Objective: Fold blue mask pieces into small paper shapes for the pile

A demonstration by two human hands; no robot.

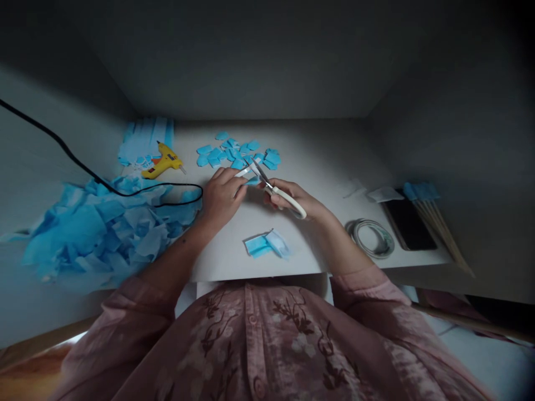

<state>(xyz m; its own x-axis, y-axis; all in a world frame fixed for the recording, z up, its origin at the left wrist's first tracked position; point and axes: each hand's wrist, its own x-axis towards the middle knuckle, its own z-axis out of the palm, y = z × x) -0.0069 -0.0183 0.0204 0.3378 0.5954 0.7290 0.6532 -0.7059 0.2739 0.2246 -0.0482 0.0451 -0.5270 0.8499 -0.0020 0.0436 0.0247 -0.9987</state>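
Observation:
My right hand [291,196] is closed around the white handles of a pair of scissors [288,201], whose blades stand apart and point up and to the left. Between the fingers of my left hand [224,194] is a small blue and white fabric piece [251,181], pinched at the blades. Just beyond both hands lie several small cut blue pieces [234,151] in a loose cluster. Nearer to me, two larger blue and white scraps [265,244] rest on the white table [225,262].
A large heap of blue scraps [104,228] covers the left side. Behind it are a yellow glue gun [165,161] with a black cord [54,136] and stacked blue masks [146,139]. At right lie tape rolls [371,238], a dark phone [409,223] and blue-tipped sticks [438,223].

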